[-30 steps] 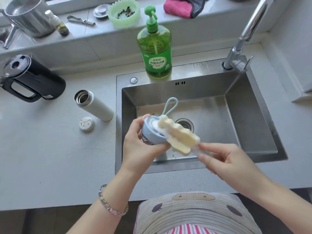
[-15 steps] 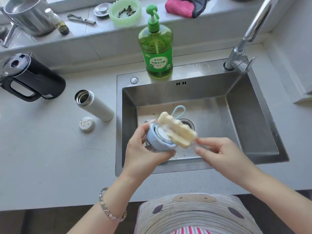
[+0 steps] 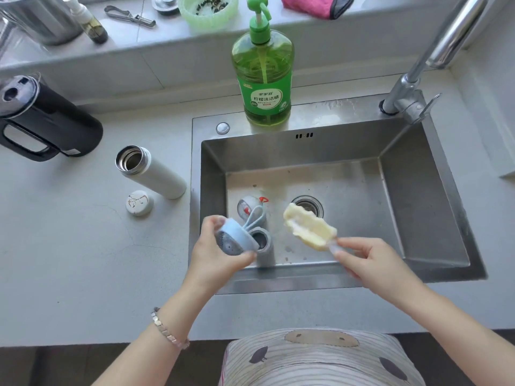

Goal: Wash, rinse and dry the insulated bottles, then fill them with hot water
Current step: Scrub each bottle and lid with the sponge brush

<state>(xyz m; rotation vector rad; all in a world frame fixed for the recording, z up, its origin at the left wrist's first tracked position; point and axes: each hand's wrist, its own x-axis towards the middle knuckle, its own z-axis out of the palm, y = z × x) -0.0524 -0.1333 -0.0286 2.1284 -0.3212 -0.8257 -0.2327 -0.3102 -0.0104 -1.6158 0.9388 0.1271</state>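
1. The green dish-soap bottle (image 3: 263,76) stands on the back rim of the sink (image 3: 348,107). Its green label carries one large line of white Chinese characters: 柠檬洗洁精.
2. Above that line, the same label has a shorter row of smaller characters, too small to read with certainty.
3. Below the large line are fine print and small round marks, all illegible.
4. The white cap (image 3: 139,202) lies on the counter (image 3: 69,246) beside the white bottle (image 3: 158,174). It bears a faint brownish drawing, no readable letters.
5. The black kettle (image 3: 47,121) has a pale sticker near its base; its text cannot be read.

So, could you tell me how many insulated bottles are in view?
2: a white bottle on the counter left of the sink, a grey bottle in the sink; none seems hidden.
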